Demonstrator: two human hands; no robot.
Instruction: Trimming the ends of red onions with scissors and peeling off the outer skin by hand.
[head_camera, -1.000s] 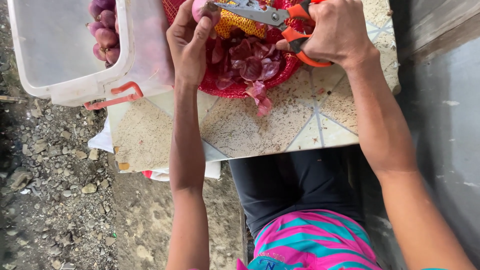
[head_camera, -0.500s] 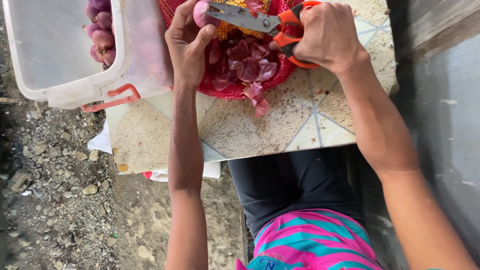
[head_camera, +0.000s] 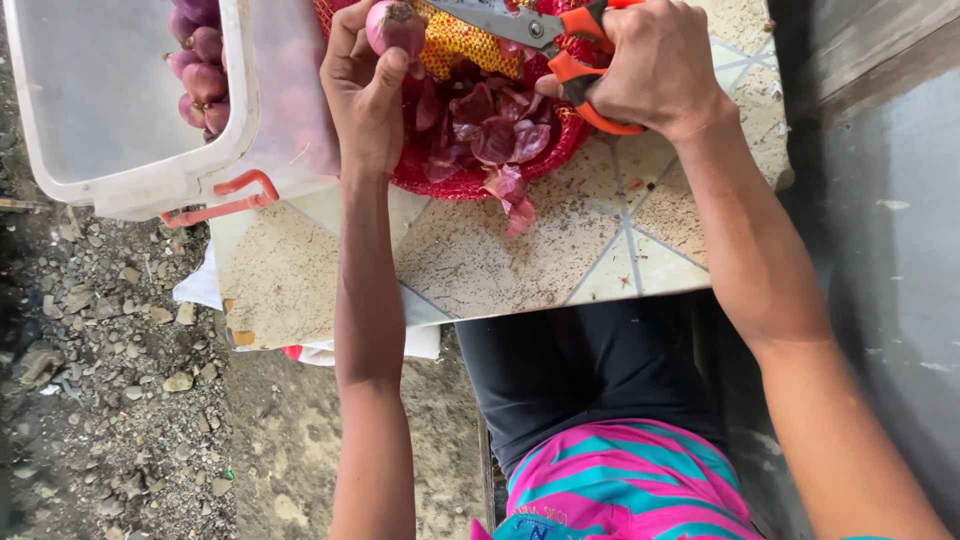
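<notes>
— Head view: where's the shallot (head_camera: 396, 24)?
— Pinched in the fingers of the left hand (head_camera: 365, 85), held over the red mesh basket (head_camera: 470, 180) full of purple peelings (head_camera: 490, 135).
— And the right hand (head_camera: 655, 65)?
— Closed around the orange handles of the scissors (head_camera: 540, 28), blades pointing at the shallot.
— What's around them?
— A white plastic tub (head_camera: 140, 120) with more shallots sits just left, on a tiled tabletop (head_camera: 520, 255). Gravel ground (head_camera: 100, 400) below.

Outdoor makeshift food-prep spot, likely a yard. Bare dirt and gravel ground (head_camera: 110, 400); loose tile slab as surface (head_camera: 520, 250); plastic tub (head_camera: 110, 110) of shallots (head_camera: 200, 70); weathered wall (head_camera: 880, 200) alongside.
</notes>
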